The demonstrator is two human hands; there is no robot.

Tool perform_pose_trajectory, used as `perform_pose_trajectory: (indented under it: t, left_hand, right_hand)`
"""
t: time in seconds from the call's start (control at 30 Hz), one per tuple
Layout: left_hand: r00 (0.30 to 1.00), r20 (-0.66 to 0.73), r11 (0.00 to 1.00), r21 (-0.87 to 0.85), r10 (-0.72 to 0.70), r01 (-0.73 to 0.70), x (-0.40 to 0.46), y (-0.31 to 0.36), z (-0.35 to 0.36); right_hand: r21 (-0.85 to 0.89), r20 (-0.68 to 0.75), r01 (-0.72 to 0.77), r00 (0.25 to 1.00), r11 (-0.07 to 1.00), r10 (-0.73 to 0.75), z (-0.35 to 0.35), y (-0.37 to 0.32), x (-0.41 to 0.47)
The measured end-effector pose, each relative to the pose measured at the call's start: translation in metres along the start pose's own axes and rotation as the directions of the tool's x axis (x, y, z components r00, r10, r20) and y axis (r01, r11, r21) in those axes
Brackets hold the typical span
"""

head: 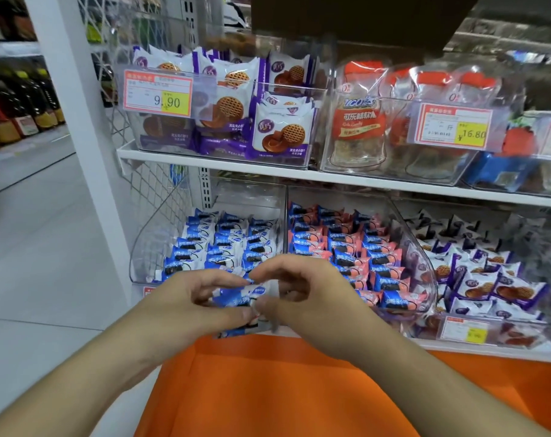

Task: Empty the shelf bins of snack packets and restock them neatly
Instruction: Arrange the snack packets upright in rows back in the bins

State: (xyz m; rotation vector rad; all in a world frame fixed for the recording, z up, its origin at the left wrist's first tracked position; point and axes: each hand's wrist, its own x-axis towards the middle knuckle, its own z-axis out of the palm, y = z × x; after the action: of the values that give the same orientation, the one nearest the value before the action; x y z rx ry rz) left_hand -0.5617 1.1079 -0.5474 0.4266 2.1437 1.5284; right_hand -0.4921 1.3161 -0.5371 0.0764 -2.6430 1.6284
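**Both hands on a clutch of blue packets at the front of the lower left bin**

The left hand and the right hand meet at the front lip of the clear plastic bin on the lower shelf; between them sits a small bunch of blue-and-white snack packets, glossy crinkled film with pinched ends; the left fingers curl over the bunch from the left with the thumb pressing underneath, and the right fingers are bent, pinching its right side. Behind the hands the same bin holds rows of blue packets standing on edge, fairly even; its walls are smooth and transparent with a curved front corner.

The neighbouring bin, also clear with a rounded front, carries pink-and-blue packets in similar upright rows; further right lie purple-and-white biscuit packets, looser and overlapping.

On the upper shelf, a flat white ledge, a square-sided clear bin holds larger purple biscuit packets printed with a lattice-topped biscuit, behind a yellow price tag; beside it are transparent pouches with orange labels.

Below the forearms spreads matt orange fabric.
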Motion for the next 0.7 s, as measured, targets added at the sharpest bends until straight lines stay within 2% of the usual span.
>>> perform_pose_trajectory:
  t: [0.13,0.23,0.33,0.43,0.57,0.7]
  left_hand:
    - [0.998,0.056,0.980,0.197,0.017,-0.028,0.008,-0.001,-0.007]
    - [0.998,0.041,0.981,0.188,0.047,-0.054,0.012,0.003,-0.012]
    - [0.995,-0.070,0.987,0.144,0.076,-0.066,0.022,0.008,-0.022]
    - [0.980,-0.152,0.982,0.161,0.126,-0.102,0.044,0.014,-0.031]
    - [0.976,-0.117,0.924,0.360,0.185,-0.132,0.088,0.014,-0.025]
    - [0.987,0.069,0.797,0.582,0.146,-0.159,0.122,0.004,-0.007]
  right_hand:
    - [-0.025,0.022,-0.006,1.000,1.000,0.007,0.004,0.004,0.004]
    - [-0.076,0.018,-0.011,1.000,0.997,0.013,-0.002,0.005,0.014]
    - [-0.305,-0.121,0.016,0.991,0.952,-0.056,-0.019,0.010,0.025]
    - [-0.532,-0.123,-0.002,0.990,0.847,-0.075,-0.030,0.018,0.034]
    - [-0.485,-0.114,-0.099,0.992,0.869,0.050,-0.033,0.031,0.037]
    - [-0.422,-0.155,-0.107,0.987,0.900,0.045,-0.037,0.034,0.037]
